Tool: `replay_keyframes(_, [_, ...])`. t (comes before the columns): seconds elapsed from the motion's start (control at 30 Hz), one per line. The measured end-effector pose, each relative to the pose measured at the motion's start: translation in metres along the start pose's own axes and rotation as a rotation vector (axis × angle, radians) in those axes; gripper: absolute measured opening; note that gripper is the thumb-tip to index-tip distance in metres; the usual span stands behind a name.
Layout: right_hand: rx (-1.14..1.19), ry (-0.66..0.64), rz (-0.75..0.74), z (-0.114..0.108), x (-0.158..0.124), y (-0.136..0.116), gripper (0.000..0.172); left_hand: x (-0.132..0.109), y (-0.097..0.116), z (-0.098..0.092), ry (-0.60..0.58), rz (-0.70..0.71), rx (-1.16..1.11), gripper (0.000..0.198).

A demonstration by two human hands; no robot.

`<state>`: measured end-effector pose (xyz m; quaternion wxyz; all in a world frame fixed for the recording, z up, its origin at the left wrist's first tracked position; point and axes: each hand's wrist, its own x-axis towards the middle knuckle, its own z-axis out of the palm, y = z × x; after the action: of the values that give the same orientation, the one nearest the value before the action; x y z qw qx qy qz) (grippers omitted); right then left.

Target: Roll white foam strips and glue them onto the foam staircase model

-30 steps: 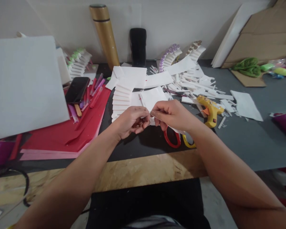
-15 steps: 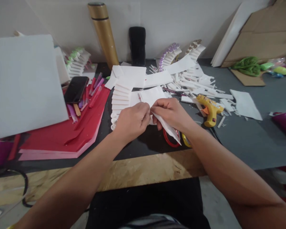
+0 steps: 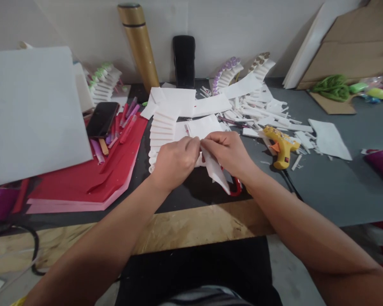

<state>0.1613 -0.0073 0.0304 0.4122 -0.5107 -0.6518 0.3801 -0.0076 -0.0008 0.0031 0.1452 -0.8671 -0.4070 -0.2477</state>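
A narrow strip of white paper (image 3: 216, 173) hangs from the fingers of my right hand (image 3: 231, 151), which is closed on its upper end. My left hand (image 3: 178, 161) is closed too, its fingertips meeting those of the right at the paper's top; whether it grips the paper as well is hard to make out. Under the strip, red scissor handles (image 3: 236, 187) show in part. Just beyond my hands lie a white sheet (image 3: 204, 125) and a curved row of white folded steps (image 3: 162, 131), partly covered by my left hand.
A yellow glue gun (image 3: 283, 148) lies at the right beside white scraps (image 3: 258, 111). Red sheets (image 3: 79, 180), a phone (image 3: 102, 120) and a large white board (image 3: 35, 114) are at the left. A gold bottle (image 3: 139, 46) stands behind.
The white strip has turned and swung left, showing more of its flat side. My fingers have shifted slightly around its top. The yellow ring beside the red handle is now hidden.
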Motion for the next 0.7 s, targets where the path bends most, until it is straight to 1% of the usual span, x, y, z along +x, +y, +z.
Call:
replay_keyframes(0.1, [-0.046,0.029,-0.017,0.000,0.002,0.003,0.039,0.000,0.000,0.004,-0.036,0.003,-0.028,0.032])
replay_keyframes(0.17, [0.004,0.008,0.012,0.001,0.003,0.005,0.038,0.001,0.000,0.003,-0.013,-0.051,-0.098,0.030])
replay_keyframes(0.23, [0.156,-0.049,0.128,0.002,0.005,0.006,0.034,0.001,0.000,0.001,0.062,-0.136,-0.234,0.025])
replay_keyframes(0.3, [0.367,-0.108,0.301,0.002,0.007,0.006,0.033,0.001,0.000,-0.002,0.137,-0.203,-0.377,0.021])
replay_keyframes(0.37, [0.569,-0.153,0.448,0.001,0.010,0.007,0.031,0.001,0.001,-0.004,0.173,-0.229,-0.459,0.020])
replay_keyframes(0.43, [0.708,-0.188,0.523,0.001,0.011,0.008,0.025,0.001,0.000,-0.005,0.182,-0.241,-0.494,0.022])
replay_keyframes(0.53, [0.769,-0.233,0.530,-0.001,0.011,0.008,0.022,0.001,-0.001,-0.005,0.190,-0.243,-0.515,0.023])
replay_keyframes(0.7, [0.713,-0.255,0.445,-0.004,0.009,0.008,0.025,0.001,-0.002,-0.003,0.229,-0.240,-0.497,0.020])
